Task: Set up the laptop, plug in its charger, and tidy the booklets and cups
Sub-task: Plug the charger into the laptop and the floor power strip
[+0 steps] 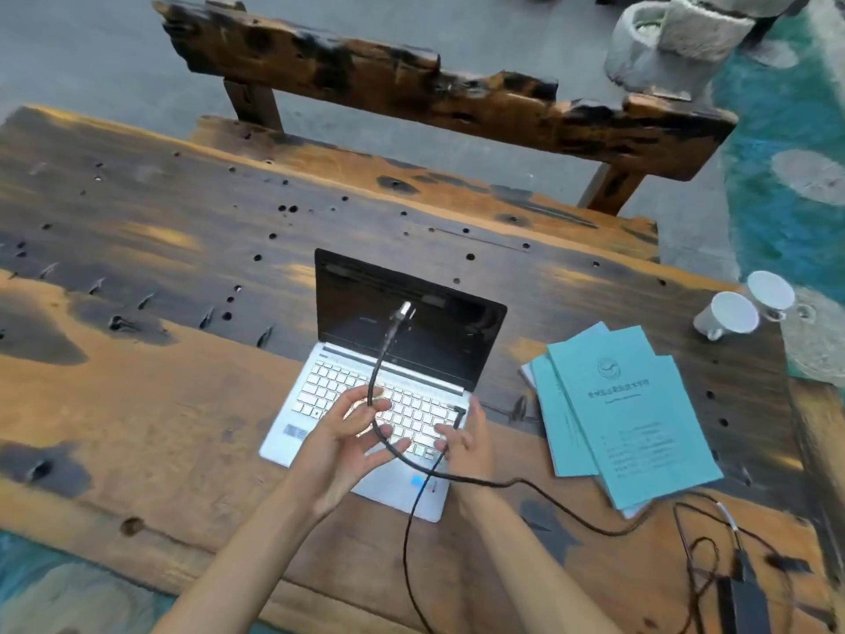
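Left hand (352,432): fingers (366,407) loosely curled round the black charger cable (382,359), gripping it a little below its free end. From that grip the cable rises up and away from the person, stiff and nearly straight, and ends in a silvery plug (403,312) that hangs in the air in front of the dark laptop (388,391) screen, touching nothing. Long axis of the plug: roughly along the line from the fingers toward the screen, tip pointing away. Right hand (466,439): fingers spread and fairly straight, resting at the right end of the keyboard, just beside the laptop's right edge; a second short dark cable end (458,411) stands up between its thumb and forefinger, and I cannot tell whether it is pinched or only lying against the hand. Below the left fingers the cable loops toward the person, crosses the laptop's near right corner, then runs right across the bench (137,404) toward the power brick (745,592) at the near right edge. Judgement: the plug is not yet seated; which side carries the socket cannot be seen, but the right hand sits nearer the right edge. Further right of the right fingers, the blue booklets (626,414) lie fanned; beyond them two white cups (745,308) lie tipped on their sides.
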`<state>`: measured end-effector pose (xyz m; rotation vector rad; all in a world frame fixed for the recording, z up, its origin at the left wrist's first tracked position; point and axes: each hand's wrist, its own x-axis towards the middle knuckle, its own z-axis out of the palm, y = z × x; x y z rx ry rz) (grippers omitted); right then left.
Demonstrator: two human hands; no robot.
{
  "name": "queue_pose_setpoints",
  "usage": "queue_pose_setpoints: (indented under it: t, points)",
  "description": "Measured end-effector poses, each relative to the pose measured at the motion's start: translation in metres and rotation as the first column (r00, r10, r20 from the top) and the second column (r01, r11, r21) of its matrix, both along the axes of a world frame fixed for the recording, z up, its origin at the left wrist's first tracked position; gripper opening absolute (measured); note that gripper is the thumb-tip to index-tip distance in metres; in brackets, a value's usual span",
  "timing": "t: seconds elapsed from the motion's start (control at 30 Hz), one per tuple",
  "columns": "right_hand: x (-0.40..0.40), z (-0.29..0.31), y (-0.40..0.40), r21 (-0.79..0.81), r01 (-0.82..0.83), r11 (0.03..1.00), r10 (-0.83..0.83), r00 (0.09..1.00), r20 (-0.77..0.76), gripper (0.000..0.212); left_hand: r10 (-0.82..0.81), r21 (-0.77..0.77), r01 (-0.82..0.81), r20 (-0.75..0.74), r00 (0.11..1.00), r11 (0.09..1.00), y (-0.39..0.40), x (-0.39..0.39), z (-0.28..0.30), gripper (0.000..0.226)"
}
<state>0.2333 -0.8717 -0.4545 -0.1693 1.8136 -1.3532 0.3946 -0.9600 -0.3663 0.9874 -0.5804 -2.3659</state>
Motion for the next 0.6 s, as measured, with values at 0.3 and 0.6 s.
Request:
queue_pose_setpoints:
  t: [0.3, 0.6]
  points:
    - [-0.053, -0.033, 0.01, 0.079, 0.11, 0.991, -0.095, 0.979, -0.179, 0.035, -0.27, 0.108, 0.248, 0.409, 0.872, 0.963, -0.009, -0.016, -0.051, 0.055]
    - [-0.073, -0.079, 0.014, 0.179, 0.076, 0.981, -0.032, 0.971, -0.238, 0.029, -0.088, -0.299, 0.545, 0.814, 0.573, 0.783, -0.011, -0.05, -0.088, 0.016]
